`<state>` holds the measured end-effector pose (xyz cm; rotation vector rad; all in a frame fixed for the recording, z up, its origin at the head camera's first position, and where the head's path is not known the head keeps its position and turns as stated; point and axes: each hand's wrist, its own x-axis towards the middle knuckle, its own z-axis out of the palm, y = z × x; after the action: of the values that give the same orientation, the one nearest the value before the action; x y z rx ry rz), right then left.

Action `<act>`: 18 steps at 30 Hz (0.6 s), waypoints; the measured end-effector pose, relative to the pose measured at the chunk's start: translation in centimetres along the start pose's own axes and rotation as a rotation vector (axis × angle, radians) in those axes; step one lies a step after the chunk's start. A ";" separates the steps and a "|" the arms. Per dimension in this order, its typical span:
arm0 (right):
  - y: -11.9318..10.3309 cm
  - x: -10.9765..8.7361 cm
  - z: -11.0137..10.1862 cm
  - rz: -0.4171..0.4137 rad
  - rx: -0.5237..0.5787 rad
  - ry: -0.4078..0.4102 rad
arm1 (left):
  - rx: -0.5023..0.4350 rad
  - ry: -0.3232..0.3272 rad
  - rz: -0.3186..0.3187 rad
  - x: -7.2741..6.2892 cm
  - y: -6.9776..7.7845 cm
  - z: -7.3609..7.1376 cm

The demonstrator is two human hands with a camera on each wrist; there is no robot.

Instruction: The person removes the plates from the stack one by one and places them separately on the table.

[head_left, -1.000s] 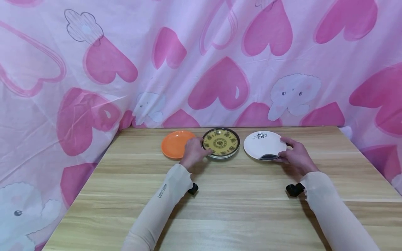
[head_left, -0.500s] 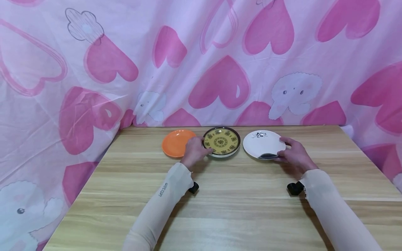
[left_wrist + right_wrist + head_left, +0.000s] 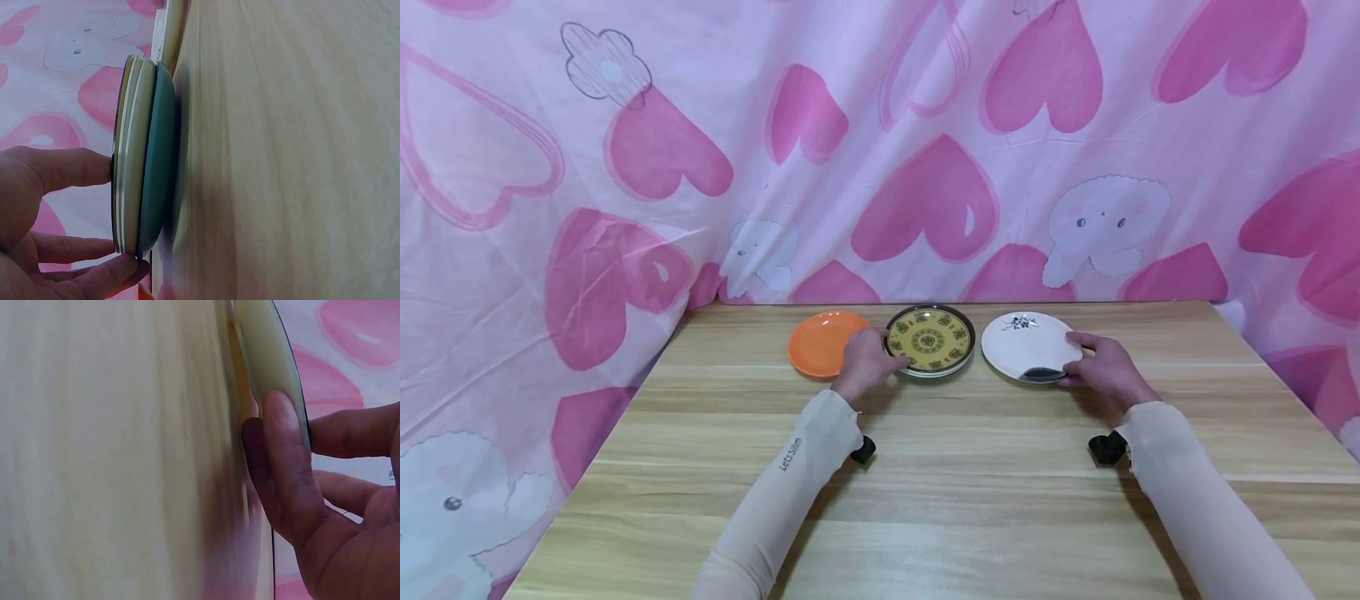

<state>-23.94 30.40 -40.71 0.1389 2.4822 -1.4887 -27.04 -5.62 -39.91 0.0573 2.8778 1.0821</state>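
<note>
In the head view, a stack of plates lies near the table's far edge, topped by a yellow patterned plate (image 3: 927,340) with a dark rim. My left hand (image 3: 867,363) holds its left edge. From the left wrist, cream rims (image 3: 131,156) show under the top one, with a teal plate (image 3: 157,162) lowest; the fingers grip them at the rim. To the right, my right hand (image 3: 1105,367) pinches the right edge of a white plate (image 3: 1028,346) with a black floral print. In the right wrist view, fingers lie on both faces of this plate (image 3: 269,350), its edge above the tabletop.
An orange plate (image 3: 820,343) lies left of the stack, partly behind the left hand. The wooden table (image 3: 955,483) ends at a pink heart-patterned curtain (image 3: 917,192) at the back and sides. Black wrist devices (image 3: 1107,450) sit under the sleeves.
</note>
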 end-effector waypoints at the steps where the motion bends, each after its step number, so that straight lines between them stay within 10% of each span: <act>1: 0.0 0.1 -0.1 0.001 0.005 -0.004 | -0.001 -0.001 0.000 0.0 0.0 0.0; 18: 0.3 0.9 -0.3 0.032 -0.058 0.010 | -0.017 -0.005 -0.008 -0.1 0.0 0.0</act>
<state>-24.85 30.78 -41.01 0.1754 2.5154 -1.4051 -26.89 -5.62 -39.89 0.0473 2.8618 1.1029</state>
